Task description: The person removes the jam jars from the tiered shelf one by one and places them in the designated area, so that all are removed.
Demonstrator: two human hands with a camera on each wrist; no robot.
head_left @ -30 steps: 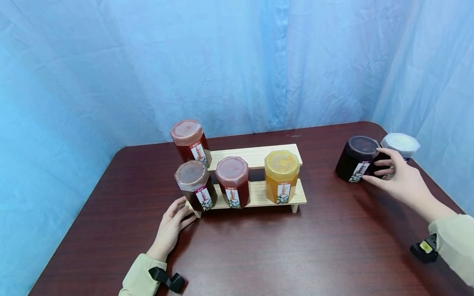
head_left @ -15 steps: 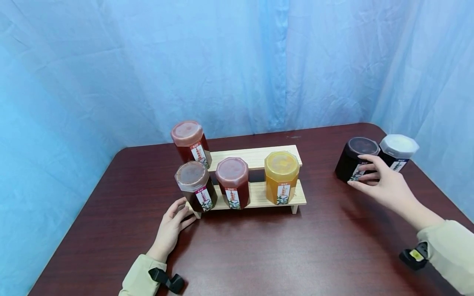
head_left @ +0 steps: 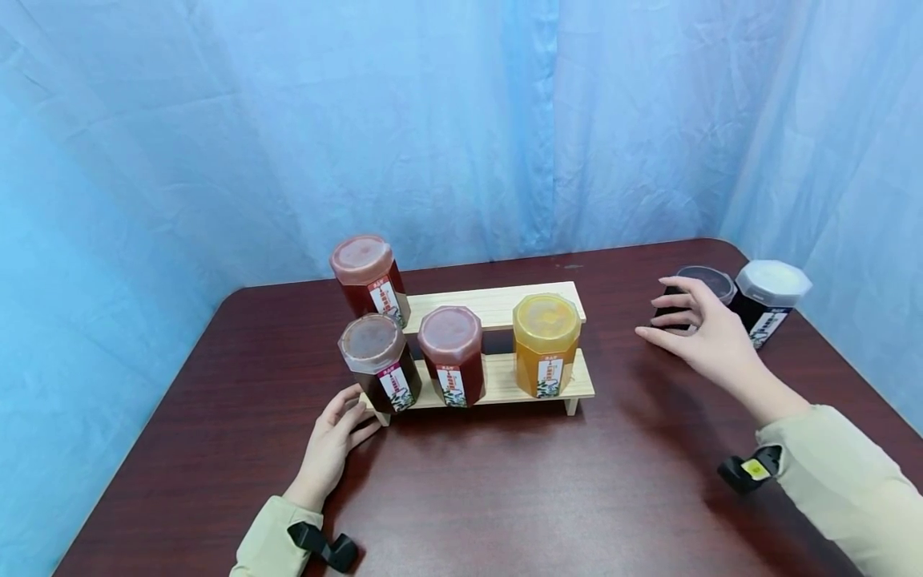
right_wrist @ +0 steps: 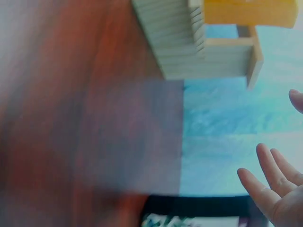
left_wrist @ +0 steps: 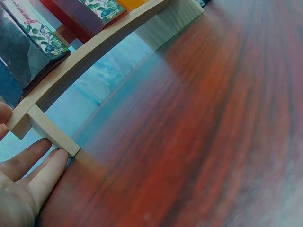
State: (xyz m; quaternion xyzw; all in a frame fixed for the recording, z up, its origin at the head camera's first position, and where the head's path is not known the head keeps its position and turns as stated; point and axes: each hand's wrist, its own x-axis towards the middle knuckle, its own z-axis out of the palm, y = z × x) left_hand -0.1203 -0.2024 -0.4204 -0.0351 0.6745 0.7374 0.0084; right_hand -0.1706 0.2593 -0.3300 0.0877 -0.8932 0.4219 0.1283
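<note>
Pale sleeves (head_left: 840, 473), black wrist cameras (head_left: 342, 553), yellow patch (head_left: 756, 470)

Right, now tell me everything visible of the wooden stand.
The wooden stand looks like plain, pale wood with visible grain: a lower front tier and a raised rear tier, with short, flat legs. It stands upright on the dark reddish table. Along the front, left to right, are a dark brown jar, a dark red jar and a yellow jar; a red jar stands at the rear's left end. The left hand touches its front left corner.
</note>
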